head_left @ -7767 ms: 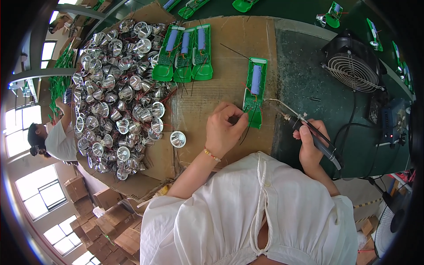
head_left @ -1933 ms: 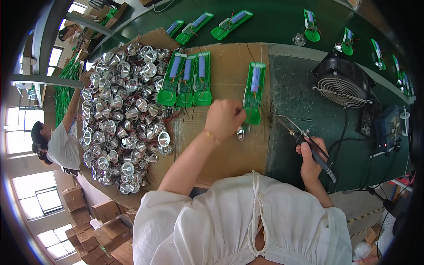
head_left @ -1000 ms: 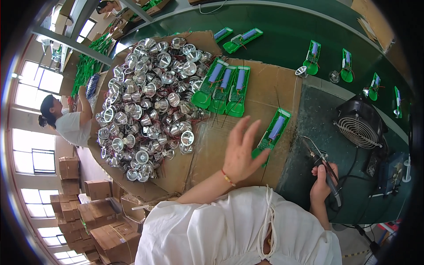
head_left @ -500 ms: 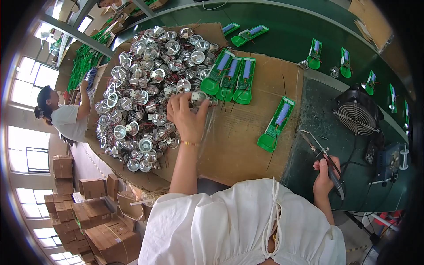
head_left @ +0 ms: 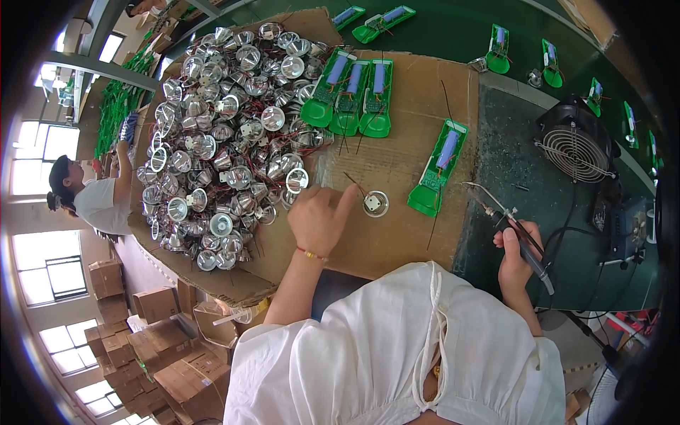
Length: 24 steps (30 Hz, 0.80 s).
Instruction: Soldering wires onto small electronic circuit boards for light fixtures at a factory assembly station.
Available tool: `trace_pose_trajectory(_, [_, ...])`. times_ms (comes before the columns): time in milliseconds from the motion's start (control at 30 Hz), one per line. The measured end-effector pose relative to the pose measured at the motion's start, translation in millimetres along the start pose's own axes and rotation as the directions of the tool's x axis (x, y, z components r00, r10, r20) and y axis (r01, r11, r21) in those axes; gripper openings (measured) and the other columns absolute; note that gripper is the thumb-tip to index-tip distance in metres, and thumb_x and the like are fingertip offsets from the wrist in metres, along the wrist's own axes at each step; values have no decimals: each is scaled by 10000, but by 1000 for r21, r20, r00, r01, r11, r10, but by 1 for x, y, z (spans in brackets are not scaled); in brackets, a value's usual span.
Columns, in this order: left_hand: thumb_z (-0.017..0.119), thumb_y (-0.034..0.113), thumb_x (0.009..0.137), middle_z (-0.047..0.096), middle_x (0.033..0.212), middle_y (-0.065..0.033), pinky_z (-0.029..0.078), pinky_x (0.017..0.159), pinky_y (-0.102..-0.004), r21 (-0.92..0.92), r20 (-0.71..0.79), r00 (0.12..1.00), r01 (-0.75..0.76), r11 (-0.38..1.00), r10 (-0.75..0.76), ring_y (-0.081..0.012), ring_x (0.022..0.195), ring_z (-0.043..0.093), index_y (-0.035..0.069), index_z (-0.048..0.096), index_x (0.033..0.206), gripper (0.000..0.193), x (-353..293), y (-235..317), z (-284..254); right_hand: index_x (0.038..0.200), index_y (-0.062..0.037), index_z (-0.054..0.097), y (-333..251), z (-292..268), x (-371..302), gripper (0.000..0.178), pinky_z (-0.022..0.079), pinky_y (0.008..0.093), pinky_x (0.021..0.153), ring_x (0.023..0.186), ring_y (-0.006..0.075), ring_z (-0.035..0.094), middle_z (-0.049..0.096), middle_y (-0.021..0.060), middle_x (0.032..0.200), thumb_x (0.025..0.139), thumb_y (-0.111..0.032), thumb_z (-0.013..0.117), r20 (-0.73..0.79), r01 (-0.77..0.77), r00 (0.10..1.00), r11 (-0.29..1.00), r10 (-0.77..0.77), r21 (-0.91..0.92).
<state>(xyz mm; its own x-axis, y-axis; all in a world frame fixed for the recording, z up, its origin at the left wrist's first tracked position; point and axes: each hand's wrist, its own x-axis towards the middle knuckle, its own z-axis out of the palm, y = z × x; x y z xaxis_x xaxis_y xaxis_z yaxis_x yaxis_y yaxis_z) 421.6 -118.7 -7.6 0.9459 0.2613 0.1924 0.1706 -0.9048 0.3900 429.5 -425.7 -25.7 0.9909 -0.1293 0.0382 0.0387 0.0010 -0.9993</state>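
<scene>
My left hand (head_left: pixel 316 218) is over the cardboard sheet between the heap of lamp reflectors (head_left: pixel 227 152) and a single reflector cup (head_left: pixel 383 205). That cup lies apart, its white square base up and a dark wire rising from it. The thumb points at the wire, and nothing shows in its grasp. My right hand (head_left: pixel 516 258) grips a soldering iron (head_left: pixel 530 256) with a thin metal tube alongside, its tip towards the cardboard's right edge. Between them lies a green lamp housing (head_left: pixel 423 197) with a purple cell, circuit board and loose wires.
Three similar housings (head_left: pixel 347 122) lie side by side beyond my left hand. More housings (head_left: pixel 499 62) sit along the green bench's far side. At right stand a black fan (head_left: pixel 575 185) and a blue box (head_left: pixel 627 225). Another person (head_left: pixel 99 195) works at far left; cartons (head_left: pixel 191 386) are stacked below.
My left hand has set the reflector cup down on the cardboard and come away from it, nearer to me. The right hand still holds the soldering iron. The whole view has shifted slightly.
</scene>
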Motion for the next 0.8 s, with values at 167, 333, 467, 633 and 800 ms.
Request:
trace_pose_trajectory(167, [674, 218, 765, 645, 701, -135, 479, 547, -354, -338, 272, 961, 147, 930, -53, -267, 631, 628, 30, 655, 717, 195, 24, 19, 33, 888, 24, 522, -8, 5, -3, 147, 497, 238, 593, 629, 119, 580, 584, 85, 732, 835, -97, 588, 8, -10, 1000, 1000, 10, -4])
trace_pose_trajectory(333, [612, 64, 844, 647, 782, -28, 441, 596, -174, -677, 556, 831, 452, 581, 1, -45, 684, 565, -19, 618, 970, 151, 18, 21, 28, 870, 27, 513, -10, 4, -5, 145, 482, 237, 599, 635, 124, 573, 574, 87, 723, 824, -84, 594, 64, -71, 996, 994, 66, 78])
trace_pose_trajectory(467, [638, 98, 819, 653, 750, -28, 421, 522, -204, -694, 588, 809, 507, 511, -4, -35, 629, 546, 3, 640, 842, 98, 18, 43, 26, 860, 23, 532, 0, 9, -2, 144, 433, 233, 572, 604, 110, 532, 575, 92, 729, 801, -71, 623, 190, 114, 976, 993, -106, -33])
trace_pose_trajectory(633, [667, 116, 769, 609, 682, -64, 430, 516, -272, -514, 263, 964, 115, 850, 28, -165, 602, 552, 18, 651, 726, 108, 13, 55, 43, 840, 10, 563, -9, 22, 8, 143, 427, 245, 538, 579, 115, 529, 590, 81, 708, 774, -67, 663, 239, 241, 951, 955, -196, -173])
trace_pose_trajectory(800, [688, 101, 753, 568, 750, -64, 427, 563, -252, -517, 211, 969, 1, 856, 127, -135, 616, 537, -4, 645, 768, 115, 10, 60, 49, 827, 26, 549, -5, 23, 6, 137, 417, 244, 558, 599, 115, 513, 567, 79, 698, 765, -53, 642, 222, 182, 965, 969, -143, -165])
